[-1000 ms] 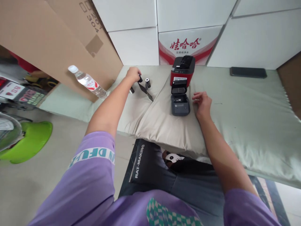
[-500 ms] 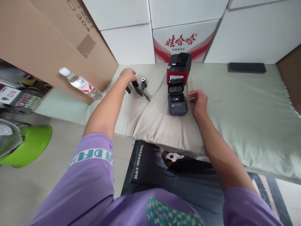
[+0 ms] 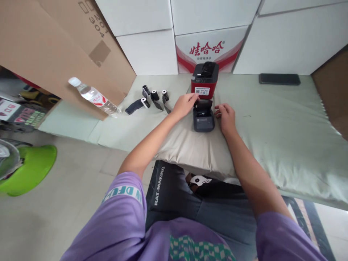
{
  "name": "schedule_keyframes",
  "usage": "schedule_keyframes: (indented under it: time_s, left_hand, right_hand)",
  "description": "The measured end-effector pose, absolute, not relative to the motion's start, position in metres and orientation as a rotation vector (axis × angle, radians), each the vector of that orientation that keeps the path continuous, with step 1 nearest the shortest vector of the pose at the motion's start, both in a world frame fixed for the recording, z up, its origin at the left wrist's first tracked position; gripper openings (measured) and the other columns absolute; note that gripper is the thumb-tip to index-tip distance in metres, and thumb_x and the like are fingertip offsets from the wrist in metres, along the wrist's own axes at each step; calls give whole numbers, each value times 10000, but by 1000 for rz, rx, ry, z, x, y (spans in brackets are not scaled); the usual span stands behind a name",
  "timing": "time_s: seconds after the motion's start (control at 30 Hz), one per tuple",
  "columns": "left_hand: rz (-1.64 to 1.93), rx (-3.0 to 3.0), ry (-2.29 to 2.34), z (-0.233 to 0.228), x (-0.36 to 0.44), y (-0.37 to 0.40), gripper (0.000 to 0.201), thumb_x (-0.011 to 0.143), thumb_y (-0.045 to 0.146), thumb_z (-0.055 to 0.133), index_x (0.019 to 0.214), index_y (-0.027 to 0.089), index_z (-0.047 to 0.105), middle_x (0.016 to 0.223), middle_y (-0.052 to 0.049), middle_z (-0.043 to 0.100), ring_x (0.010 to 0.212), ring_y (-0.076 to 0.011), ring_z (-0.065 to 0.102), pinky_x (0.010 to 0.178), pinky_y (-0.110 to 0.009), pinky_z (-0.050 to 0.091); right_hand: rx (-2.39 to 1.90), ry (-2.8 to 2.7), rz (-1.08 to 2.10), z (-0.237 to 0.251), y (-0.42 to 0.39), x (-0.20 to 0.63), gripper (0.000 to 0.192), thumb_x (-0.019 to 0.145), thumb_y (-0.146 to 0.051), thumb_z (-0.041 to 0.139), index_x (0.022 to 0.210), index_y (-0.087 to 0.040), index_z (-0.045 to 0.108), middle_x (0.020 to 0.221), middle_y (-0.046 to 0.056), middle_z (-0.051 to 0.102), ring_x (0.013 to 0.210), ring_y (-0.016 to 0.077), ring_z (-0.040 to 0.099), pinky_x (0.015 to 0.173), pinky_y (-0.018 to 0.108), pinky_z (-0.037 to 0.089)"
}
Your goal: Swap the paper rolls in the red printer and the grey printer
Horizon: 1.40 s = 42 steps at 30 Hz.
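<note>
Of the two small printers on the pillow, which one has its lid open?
The dark grey printer nearer the person, between the left hand and right hand; its lid is flipped up. The red-and-black printer behind it is closed.

Head view, looking down, forward, close over mattress [image 3: 272, 119]

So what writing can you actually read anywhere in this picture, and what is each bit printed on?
"RAT-MAKING": black cloth on the lap.
"DFU" then "IN": white band on the purple sleeve; partly hidden.
"201 304": brown cardboard sheet, upside down, uncertain.
"娃哈哈": red-and-white carton; small line beneath blurred.
Red printer's white label, water bottle's label: too small.
</note>
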<state>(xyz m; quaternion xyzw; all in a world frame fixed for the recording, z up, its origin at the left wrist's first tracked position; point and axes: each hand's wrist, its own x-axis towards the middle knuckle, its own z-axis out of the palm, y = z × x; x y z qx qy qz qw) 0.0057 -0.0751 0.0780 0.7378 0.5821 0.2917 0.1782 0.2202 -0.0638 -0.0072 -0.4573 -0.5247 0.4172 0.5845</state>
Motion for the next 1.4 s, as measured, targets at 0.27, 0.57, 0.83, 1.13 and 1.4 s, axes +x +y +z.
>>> schedule_keyframes:
  time_s: [0.27, 0.57, 0.83, 1.13, 1.4]
  left_hand:
    - [799, 2356, 1623, 54, 4, -131, 322, 1073, 275, 531, 1231, 240, 810, 1508, -80, 731, 1387, -225, 656, 1234, -399, 486]
    - [752, 2413, 1731, 46, 17, -148, 443, 1147, 384, 408, 1285, 204, 789, 1577, -102, 676, 1358, -259, 643, 1165, -412, 528]
    - [697, 2525, 1740, 44, 17, -142, 439, 1141, 362, 407, 1305, 204, 783, 1559, -97, 689, 1327, -290, 658, 1090, -436, 568]
    - [1039, 2331, 1586, 12, 6, -148, 443, 1080, 191, 441, 1415, 209, 729, 1638, -116, 628, 1446, -245, 636, 1244, -453, 514]
    - [1156, 1894, 1693, 8, 0, -154, 359, 1004, 104, 480, 1179, 213, 774, 1149, -60, 865, 1107, -207, 802, 1028, -336, 585]
  right_hand:
    - [-1088, -1251, 948, -9, -60, 219, 432, 857, -681, 723, 816, -252, 699, 759, -11, 668, 719, 174, 626, 700, 356, 519]
    - [-1138, -1354, 937, -6, -71, 219, 271, 838, -508, 685, 905, -245, 685, 828, 6, 689, 758, 190, 619, 768, 374, 541]
    - [-1221, -1382, 859, -8, -78, 215, 272, 806, -436, 627, 983, -233, 662, 943, 33, 728, 803, 199, 638, 825, 393, 554]
    - [-1265, -1493, 708, -1, -84, 217, 283, 889, -407, 544, 1073, -219, 649, 1066, 95, 755, 881, 237, 677, 907, 455, 586]
    - [-1446, -1873, 336, 13, -124, 188, 726, 901, -470, 645, 1489, -61, 521, 1403, 298, 617, 1309, 413, 600, 1141, 603, 508]
